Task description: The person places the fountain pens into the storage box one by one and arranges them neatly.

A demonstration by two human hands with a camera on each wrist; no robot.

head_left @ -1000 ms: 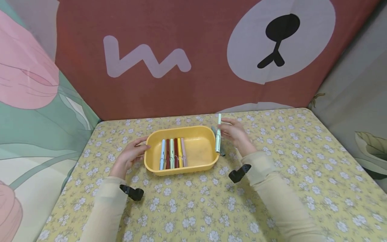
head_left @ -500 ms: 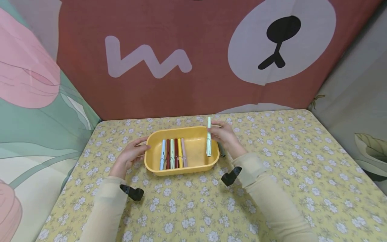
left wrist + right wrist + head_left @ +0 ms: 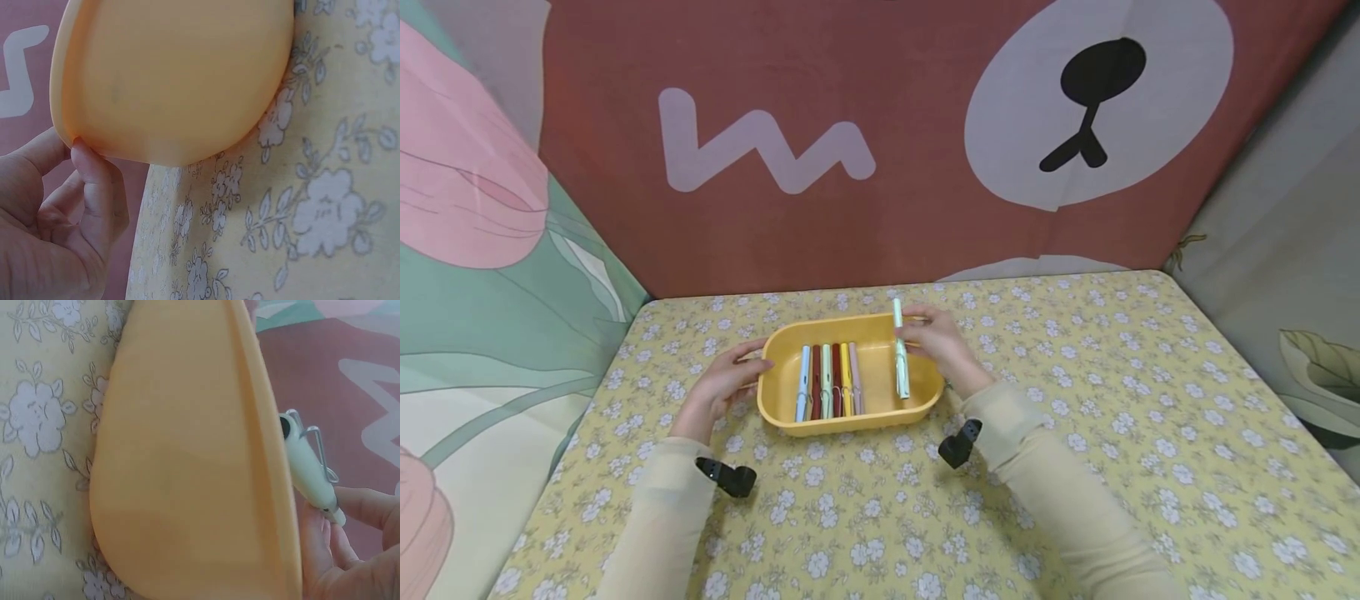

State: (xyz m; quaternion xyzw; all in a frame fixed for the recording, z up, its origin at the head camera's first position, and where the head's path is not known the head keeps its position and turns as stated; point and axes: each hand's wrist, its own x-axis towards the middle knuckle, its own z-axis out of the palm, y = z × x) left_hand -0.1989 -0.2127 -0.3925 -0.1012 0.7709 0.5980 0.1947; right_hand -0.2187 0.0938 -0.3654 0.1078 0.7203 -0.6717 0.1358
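In the head view a yellow tray (image 3: 887, 419) stands on the table with several pens lying side by side in its left half: a light blue pen (image 3: 803, 383), dark red pens, a pale green one, a yellow pen (image 3: 847, 375) and a pink pen (image 3: 857, 379). My left hand (image 3: 727, 379) pinches the tray's left rim between thumb and fingers. With the fingertips of my right hand (image 3: 942, 343) I hold a mint green pen (image 3: 900, 354), clip end toward me, over the tray's right half. The right wrist view shows its wire clip beyond the tray wall (image 3: 181, 456).
A yellow flowered cloth (image 3: 865, 517) covers the table. Behind its far edge hangs a red-brown backdrop (image 3: 820, 233) with a printed bear face, and patterned curtains (image 3: 467, 333) flank the sides.
My right hand has carried the mint green pen leftward, from the tray's right rim to over its inside. A dark pen right of the tray is now hidden. The left hand stays put.
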